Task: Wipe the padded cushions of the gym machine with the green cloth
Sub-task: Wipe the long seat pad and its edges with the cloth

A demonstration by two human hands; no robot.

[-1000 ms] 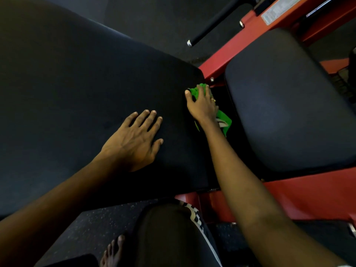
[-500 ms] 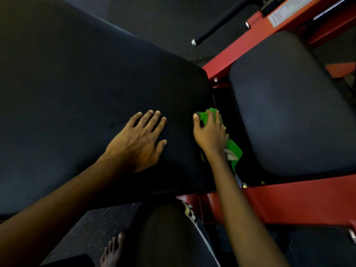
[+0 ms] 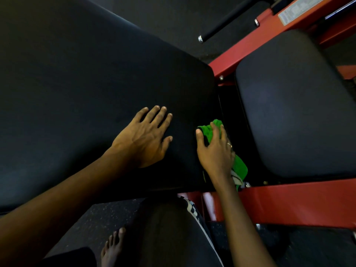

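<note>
Here, left fingers (image 3: pixel 154 117) straight on large cushion (image 3: pixel 77 89), right fingers (image 3: pixel 216 131) gripping green cloth (image 3: pixel 240 167) at its edge

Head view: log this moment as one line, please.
step: wiping cushion edge | right hand: grips green cloth against large cushion side | left hand: flat on top

The big cushion (image 3: pixel 86 89) on the left is black, and so is the smaller cushion (image 3: pixel 292 112) on the right. The cloth (image 3: pixel 240 167) between them is bright green, with a white patch that may have dark lines. The frame (image 3: pixel 289 201) is red. The far bar (image 3: pixel 223 23) is black with a silver tip. The near floor (image 3: pixel 100 214) is dark with tiny pale specks.
</note>
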